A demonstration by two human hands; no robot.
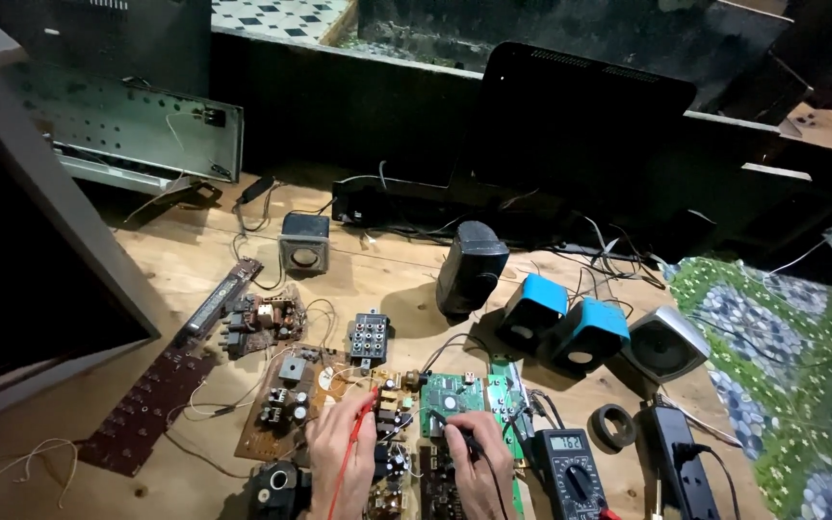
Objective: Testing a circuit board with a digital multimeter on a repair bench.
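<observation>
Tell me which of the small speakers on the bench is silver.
The silver speaker is the rightmost of the row, tilted back beside the two blue speakers. The tall one behind them is black, and the cube speaker farther left is grey.

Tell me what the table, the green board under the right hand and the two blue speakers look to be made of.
The table looks like bare, unfinished wood: pale, with grain and plank seams. The green board looks like a glossy laminate circuit board with small metal parts soldered on. The two blue speakers seem to be smooth moulded plastic, blue shells with black fronts; that is a guess from their even sheen.
</observation>
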